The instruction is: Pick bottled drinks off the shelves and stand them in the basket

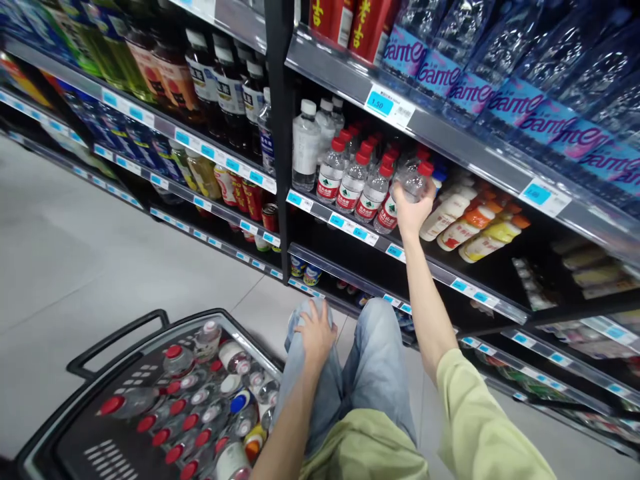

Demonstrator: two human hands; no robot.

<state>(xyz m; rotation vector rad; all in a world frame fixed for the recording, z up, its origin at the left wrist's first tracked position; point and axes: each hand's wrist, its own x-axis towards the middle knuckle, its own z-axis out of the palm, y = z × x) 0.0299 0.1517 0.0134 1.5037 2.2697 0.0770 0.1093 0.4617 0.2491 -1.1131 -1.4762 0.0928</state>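
Head view: a red-capped bottle [416, 180] is clamped by the right hand [414, 207] above the lower shelf [323, 211], beside matching bottles [371, 200]. Best gripped firmly and guided clear of neighbouring caps and the upper shelf [340, 77]. Left hand [317, 331] is rested on the knee [293, 333], fingers spread.

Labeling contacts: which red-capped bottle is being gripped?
The front bottle at the right end of the shelf's red-capped row, beside a blue cap; only it has the right hand around it.
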